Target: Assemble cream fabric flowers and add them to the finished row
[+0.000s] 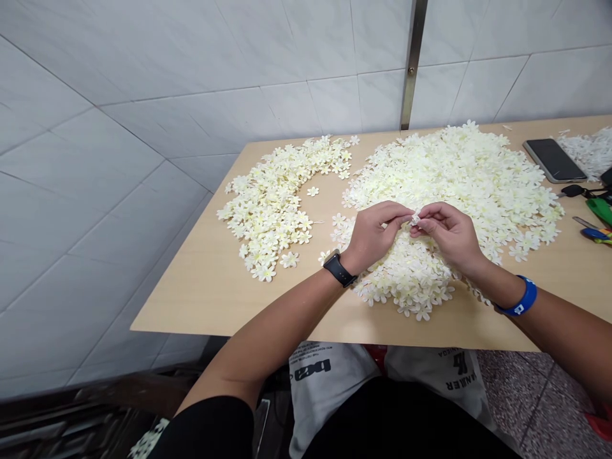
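Thumb and fingers of my left hand (375,233) pinch a small white artificial flower (415,218). My right hand (449,233) grips the same flower from the other side, so the fingertips of both hands nearly meet. Fingers cover most of the flower, and its exact shape is hard to see. Beneath and behind my hands spreads a big heap of pale cream artificial flowers (444,166). A smaller curved pile of yellow-centred flowers (272,204) lies to the left, with one single flower (312,191) beside it.
The wooden table (191,287) stands against a tiled wall (296,51). At the right lie a phone (554,159), a heap of white bits (590,153), a green-handled tool (600,210) and a blue-and-yellow-handled tool (597,234). A metal strip (412,70) runs up the wall.
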Available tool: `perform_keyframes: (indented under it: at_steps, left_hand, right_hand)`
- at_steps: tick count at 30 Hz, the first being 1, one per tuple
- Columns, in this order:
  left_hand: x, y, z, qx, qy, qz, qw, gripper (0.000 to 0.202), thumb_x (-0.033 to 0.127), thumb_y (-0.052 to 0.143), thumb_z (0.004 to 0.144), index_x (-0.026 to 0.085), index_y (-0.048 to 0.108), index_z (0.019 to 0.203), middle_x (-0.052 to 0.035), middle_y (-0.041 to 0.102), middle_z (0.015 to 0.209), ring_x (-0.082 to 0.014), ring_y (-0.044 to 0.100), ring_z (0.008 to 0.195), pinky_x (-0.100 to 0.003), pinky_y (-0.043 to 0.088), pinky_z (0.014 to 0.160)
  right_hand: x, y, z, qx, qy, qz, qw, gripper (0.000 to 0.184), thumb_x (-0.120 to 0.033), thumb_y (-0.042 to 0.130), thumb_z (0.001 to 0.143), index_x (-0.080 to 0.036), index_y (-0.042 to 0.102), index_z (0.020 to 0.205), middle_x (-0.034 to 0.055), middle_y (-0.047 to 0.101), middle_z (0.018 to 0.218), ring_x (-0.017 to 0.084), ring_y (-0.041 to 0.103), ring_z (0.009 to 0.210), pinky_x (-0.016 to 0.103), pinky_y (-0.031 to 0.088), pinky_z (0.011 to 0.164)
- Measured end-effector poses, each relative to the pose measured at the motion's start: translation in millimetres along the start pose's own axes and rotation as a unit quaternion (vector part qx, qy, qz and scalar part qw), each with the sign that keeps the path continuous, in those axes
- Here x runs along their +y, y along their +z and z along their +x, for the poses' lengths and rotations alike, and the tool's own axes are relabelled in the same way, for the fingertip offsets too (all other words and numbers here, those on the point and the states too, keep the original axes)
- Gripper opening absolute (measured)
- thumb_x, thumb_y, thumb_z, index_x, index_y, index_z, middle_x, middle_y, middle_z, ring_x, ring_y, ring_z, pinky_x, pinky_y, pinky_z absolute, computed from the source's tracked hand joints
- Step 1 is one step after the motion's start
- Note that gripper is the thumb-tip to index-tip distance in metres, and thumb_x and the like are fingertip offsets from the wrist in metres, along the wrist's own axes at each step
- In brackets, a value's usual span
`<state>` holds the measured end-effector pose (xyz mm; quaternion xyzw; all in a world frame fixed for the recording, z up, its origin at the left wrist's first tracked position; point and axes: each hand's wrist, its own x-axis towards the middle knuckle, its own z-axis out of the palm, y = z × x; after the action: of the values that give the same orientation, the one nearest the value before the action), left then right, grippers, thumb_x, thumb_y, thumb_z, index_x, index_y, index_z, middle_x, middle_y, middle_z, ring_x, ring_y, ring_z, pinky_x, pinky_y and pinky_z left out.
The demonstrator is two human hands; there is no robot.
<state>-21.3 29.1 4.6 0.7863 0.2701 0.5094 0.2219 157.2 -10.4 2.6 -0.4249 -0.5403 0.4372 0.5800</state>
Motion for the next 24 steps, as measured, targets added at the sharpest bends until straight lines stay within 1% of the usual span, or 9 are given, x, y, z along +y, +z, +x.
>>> perform_keyframes:
  at_steps: [8, 10, 16, 24]
  left_hand:
    - [2.3, -1.3, 0.6, 0.005, 0.011, 0.021, 1.0, 0.017, 0.013, 0.063, 0.095, 0.022, 0.077, 0.094, -0.0029, 0.08, 0.094, -0.0157, 0.074, 0.09, -0.031, 0.059, 0.083]
    - [2.0, -1.6, 0.7, 0.003, 0.013, 0.023, 1.0, 0.017, 0.013, 0.062, 0.095, 0.022, 0.077, 0.095, -0.0029, 0.079, 0.094, -0.0158, 0.073, 0.09, -0.031, 0.059, 0.083]
    - [0.2, -2.1, 0.8, -0.004, 0.019, 0.021, 1.0, 0.021, 0.01, 0.06, 0.094, 0.022, 0.077, 0.095, -0.0023, 0.079, 0.094, -0.0152, 0.073, 0.09, -0.031, 0.059, 0.083]
    - [0.0, -2.3, 1.5, 0.004, 0.036, 0.006, 0.999, 0.021, 0.009, 0.062, 0.094, 0.022, 0.078, 0.096, -0.0024, 0.079, 0.093, -0.0146, 0.073, 0.09, -0.03, 0.058, 0.082]
  right_hand:
    - [-0.4, 0.0, -1.1, -0.01, -0.009, -0.01, 1.0, 0.026, -0.042, 0.085, 0.078, -0.024, 0.07, 0.087, 0.0, 0.072, 0.076, 0.017, 0.074, 0.07, 0.036, 0.067, 0.075]
    - [0.1, -0.1, -1.2, -0.014, -0.01, -0.008, 1.0, 0.027, -0.044, 0.085, 0.078, -0.024, 0.07, 0.087, 0.0001, 0.072, 0.076, 0.018, 0.074, 0.07, 0.036, 0.067, 0.075]
    - [-0.1, 0.7, -0.8, -0.018, -0.003, 0.008, 1.0, 0.032, -0.05, 0.085, 0.077, -0.024, 0.069, 0.086, -0.0001, 0.072, 0.074, 0.018, 0.075, 0.068, 0.037, 0.067, 0.073]
    - [-0.4, -0.6, -0.3, -0.021, 0.006, 0.022, 1.0, 0.031, -0.049, 0.086, 0.075, -0.024, 0.071, 0.084, -0.0002, 0.073, 0.073, 0.017, 0.074, 0.068, 0.034, 0.067, 0.071]
